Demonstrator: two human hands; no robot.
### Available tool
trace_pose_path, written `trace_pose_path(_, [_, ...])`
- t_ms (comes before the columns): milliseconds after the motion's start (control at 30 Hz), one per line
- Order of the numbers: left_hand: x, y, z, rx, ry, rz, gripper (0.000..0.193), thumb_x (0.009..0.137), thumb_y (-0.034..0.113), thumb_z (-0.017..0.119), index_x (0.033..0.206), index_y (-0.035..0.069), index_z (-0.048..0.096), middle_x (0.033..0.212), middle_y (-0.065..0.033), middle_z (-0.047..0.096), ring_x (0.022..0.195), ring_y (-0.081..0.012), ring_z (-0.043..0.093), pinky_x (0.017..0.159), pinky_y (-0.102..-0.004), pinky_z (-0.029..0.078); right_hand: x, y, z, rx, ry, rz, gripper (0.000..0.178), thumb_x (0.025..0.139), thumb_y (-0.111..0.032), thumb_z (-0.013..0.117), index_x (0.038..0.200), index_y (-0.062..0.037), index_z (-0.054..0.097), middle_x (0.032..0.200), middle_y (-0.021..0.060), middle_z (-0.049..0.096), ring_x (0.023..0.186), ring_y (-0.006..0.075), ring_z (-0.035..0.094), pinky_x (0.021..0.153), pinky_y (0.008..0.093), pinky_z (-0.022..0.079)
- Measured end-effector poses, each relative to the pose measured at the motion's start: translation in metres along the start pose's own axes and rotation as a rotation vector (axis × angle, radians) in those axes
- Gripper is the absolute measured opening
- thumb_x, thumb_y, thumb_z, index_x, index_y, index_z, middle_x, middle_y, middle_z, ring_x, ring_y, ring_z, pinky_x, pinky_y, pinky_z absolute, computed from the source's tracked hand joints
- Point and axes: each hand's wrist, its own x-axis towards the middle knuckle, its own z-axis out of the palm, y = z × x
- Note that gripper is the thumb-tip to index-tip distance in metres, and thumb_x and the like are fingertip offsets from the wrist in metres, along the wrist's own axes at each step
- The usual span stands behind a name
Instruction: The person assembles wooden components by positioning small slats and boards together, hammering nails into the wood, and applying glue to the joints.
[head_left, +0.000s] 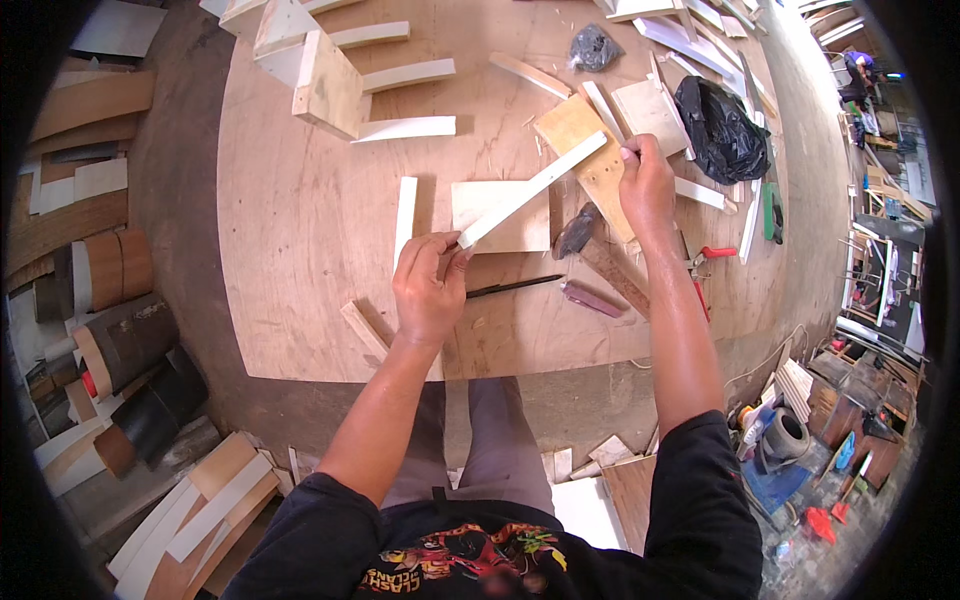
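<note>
My left hand point(432, 285) pinches the near end of a pale wooden strip point(535, 188), which slants up to the right over a square wooden board point(500, 215). My right hand point(648, 185) is closed, just beyond the strip's far end; what its fingers hold, if anything, is hidden. Under that far end lies a yellowish wooden plank point(590, 150). A hammer point(612, 270) rests below the plank, its head to the left. Nearby are a black pen-like stick point(515, 286) and a mauve pocketknife-like tool point(593, 299). Another pale strip point(405, 218) lies beyond my left hand.
A wooden assembly with projecting strips point(330, 85) stands at the far left of the plywood table point(300, 270). Black plastic bags point(725, 130), offcuts and red-handled pliers point(715, 252) are on the right. Stacked wood point(200, 520) and scattered tools lie on the floor.
</note>
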Motion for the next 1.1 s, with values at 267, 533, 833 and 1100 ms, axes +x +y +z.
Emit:
trace_pose_path(267, [0.0, -0.001, 0.01, 0.061, -0.045, -0.031, 0.023, 0.086, -0.005, 0.08, 0.108, -0.003, 0.074, 0.101, -0.0158, 0.071, 0.088, -0.0286, 0.072, 0.075, -0.0377, 0.062, 0.003, 0.009, 0.011, -0.239, 0.157, -0.137, 0.006, 0.101, -0.014, 0.067, 0.106, -0.0137, 0.063, 0.095, 0.0107, 0.072, 0.096, 0.0366, 0.068, 0.079, 0.0529, 0.052])
trace_pose_path(533, [-0.001, -0.01, 0.008, 0.108, -0.015, 0.044, 0.023, 0.083, -0.005, 0.081, 0.105, -0.003, 0.074, 0.097, -0.0153, 0.071, 0.085, -0.0312, 0.069, 0.073, -0.0403, 0.059, 0.007, 0.003, 0.016, -0.317, 0.144, -0.149, 0.006, 0.102, -0.015, 0.06, 0.107, -0.0123, 0.058, 0.095, 0.0089, 0.074, 0.093, 0.0347, 0.07, 0.077, 0.0528, 0.054])
trace_pose_path(833, [0.003, -0.005, 0.014, 0.159, -0.021, 0.041, 0.019, 0.086, -0.002, 0.081, 0.104, -0.003, 0.074, 0.098, -0.015, 0.072, 0.088, -0.0311, 0.07, 0.073, -0.0395, 0.06, 0.031, -0.019, 0.017, -0.635, 0.069, -0.128, 0.014, 0.095, -0.014, 0.063, 0.107, -0.0086, 0.059, 0.089, 0.0095, 0.078, 0.09, 0.0318, 0.075, 0.072, 0.0485, 0.058])
trace_pose_path(1100, [0.001, -0.005, 0.01, 0.141, -0.024, 0.014, 0.019, 0.089, 0.001, 0.082, 0.105, -0.004, 0.074, 0.101, -0.0154, 0.071, 0.091, -0.0308, 0.07, 0.075, -0.0379, 0.062, 0.01, -0.052, 0.013, -0.427, -0.091, 0.317, 0.015, 0.101, -0.016, 0.06, 0.109, -0.0028, 0.056, 0.093, 0.0147, 0.078, 0.082, 0.0356, 0.077, 0.067, 0.0509, 0.062])
